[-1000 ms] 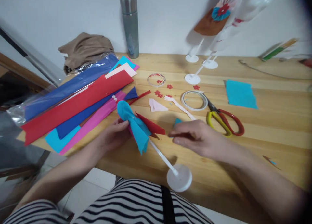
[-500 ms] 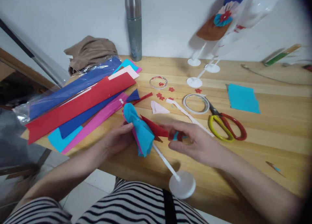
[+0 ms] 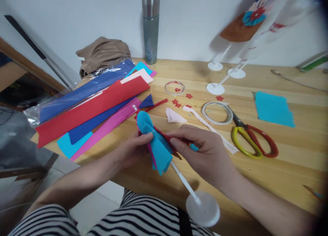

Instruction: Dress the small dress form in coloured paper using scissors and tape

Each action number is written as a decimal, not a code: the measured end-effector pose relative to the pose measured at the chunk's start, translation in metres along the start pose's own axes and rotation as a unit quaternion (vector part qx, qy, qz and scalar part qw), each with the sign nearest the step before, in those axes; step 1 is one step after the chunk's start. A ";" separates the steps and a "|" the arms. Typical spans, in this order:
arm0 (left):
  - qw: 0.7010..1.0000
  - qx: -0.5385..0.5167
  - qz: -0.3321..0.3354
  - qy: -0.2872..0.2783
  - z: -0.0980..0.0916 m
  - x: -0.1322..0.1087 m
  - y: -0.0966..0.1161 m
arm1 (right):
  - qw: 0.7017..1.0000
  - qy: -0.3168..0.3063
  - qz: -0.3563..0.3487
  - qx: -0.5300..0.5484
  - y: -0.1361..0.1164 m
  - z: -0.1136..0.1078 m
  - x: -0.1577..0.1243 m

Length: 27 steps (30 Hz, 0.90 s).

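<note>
My left hand [image 3: 132,148] is closed round a figure of blue crepe paper [image 3: 159,148], its thumb pressed on the front. Pink edging shows along the figure's left side. From under the blue paper a white stick runs down to a round white base [image 3: 203,210], the whole tilted toward me. My right hand [image 3: 207,150] pinches a red paper piece [image 3: 166,137] against the figure's right side between thumb and fingertips. A small bit of blue [image 3: 194,147] shows by the right palm. The left fingers behind the figure are hidden.
Paper strips [image 3: 94,109] and a brown cloth [image 3: 105,54] lie left, with a thermos [image 3: 151,34] behind. Scissors [image 3: 252,135], a tape roll [image 3: 217,113], red paper flowers [image 3: 189,96] and a blue sheet [image 3: 274,108] lie right of centre. White stands [image 3: 215,89] are behind.
My right hand has closed in on the figure, and the red piece that stuck out to the right now lies against its side. The view has shifted slightly left.
</note>
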<state>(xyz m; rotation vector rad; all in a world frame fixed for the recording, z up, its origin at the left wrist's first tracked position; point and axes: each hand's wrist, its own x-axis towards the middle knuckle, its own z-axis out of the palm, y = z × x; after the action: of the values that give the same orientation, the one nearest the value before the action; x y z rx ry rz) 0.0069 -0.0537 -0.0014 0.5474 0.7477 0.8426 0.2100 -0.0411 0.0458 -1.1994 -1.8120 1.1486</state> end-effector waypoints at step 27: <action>0.998 -0.014 -0.018 0.053 0.001 -0.005 -0.001 | 0.949 -0.261 0.106 -0.141 0.018 -0.006 -0.037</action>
<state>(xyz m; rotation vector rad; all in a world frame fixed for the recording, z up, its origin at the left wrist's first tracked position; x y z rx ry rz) 0.0058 -0.0589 0.0000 0.4651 0.8390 0.8522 0.2344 -0.0702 0.0294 -1.3690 -2.3498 1.4695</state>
